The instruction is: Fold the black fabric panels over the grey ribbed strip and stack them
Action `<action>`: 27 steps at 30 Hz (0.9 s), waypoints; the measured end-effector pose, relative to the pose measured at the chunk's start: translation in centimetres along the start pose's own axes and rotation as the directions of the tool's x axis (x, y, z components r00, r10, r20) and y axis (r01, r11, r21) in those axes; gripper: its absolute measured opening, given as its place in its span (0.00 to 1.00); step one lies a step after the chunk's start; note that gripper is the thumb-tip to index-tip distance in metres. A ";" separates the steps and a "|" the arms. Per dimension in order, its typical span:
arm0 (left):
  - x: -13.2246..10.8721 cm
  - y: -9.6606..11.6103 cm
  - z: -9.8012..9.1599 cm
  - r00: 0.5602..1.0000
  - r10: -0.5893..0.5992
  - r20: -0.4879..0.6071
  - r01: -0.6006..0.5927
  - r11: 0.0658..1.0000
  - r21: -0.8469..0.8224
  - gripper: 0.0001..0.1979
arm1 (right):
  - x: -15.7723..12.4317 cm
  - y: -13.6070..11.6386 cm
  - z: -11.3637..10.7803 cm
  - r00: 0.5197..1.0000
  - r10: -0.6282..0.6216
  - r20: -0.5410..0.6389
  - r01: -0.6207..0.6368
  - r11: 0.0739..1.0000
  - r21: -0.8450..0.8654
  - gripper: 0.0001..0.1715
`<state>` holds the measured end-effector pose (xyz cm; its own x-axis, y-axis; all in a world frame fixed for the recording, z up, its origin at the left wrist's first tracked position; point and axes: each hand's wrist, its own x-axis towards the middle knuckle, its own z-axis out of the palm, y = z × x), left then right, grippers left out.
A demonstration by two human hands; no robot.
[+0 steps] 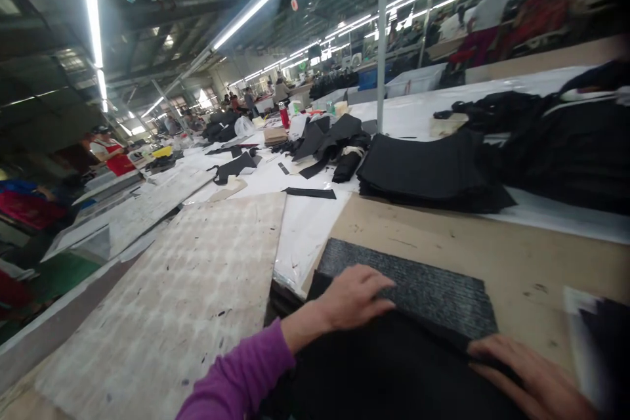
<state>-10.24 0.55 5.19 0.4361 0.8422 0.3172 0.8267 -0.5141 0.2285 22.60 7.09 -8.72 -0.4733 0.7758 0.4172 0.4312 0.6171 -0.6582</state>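
A large piece of black fabric (394, 367) lies across the near edge of the table in front of me. Over its far left edge is my left hand (357, 298), palm down, with fingers and thumb apart. My right hand (531, 364) has the far right edge of the fabric between its fingers and thumb. Beyond the fabric's far edge shows a dark grey ribbed mat (418, 285), partly covered by the fabric.
Brown board (516, 256) surrounds the mat. A stained pale board (172, 275) is on the left. Farther back are stacked black panels (423, 164), loose black cuttings (329, 134) and a metal pole (382, 33). A person in a red apron (115, 154) is at far left.
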 end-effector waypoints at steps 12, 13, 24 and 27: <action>5.1 3.8 8.8 0.970 0.158 0.186 -0.173 0.983 0.066 0.22 | -1.0 0.0 -2.1 0.994 0.069 0.080 -0.064 0.995 -0.071 0.23; 5.1 3.7 8.5 0.972 0.141 0.188 -0.153 0.987 0.048 0.24 | -0.9 0.3 -2.5 0.992 0.062 0.112 -0.056 0.997 -0.055 0.26; 5.0 5.0 8.3 0.985 0.075 0.155 -0.044 0.980 -0.197 0.11 | 0.8 -5.5 -5.8 0.983 0.117 0.145 -0.108 0.992 -0.072 0.20; 5.0 4.5 9.1 0.990 0.057 0.130 -0.022 0.966 -0.256 0.10 | 0.9 -5.2 -5.7 0.982 0.123 0.144 -0.113 0.991 -0.075 0.17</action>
<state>-1.12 3.93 -0.61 0.5253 0.8252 0.2076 0.6981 -0.5574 0.4494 24.32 5.37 -1.31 -0.5229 0.8184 0.2385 0.5379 0.5338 -0.6525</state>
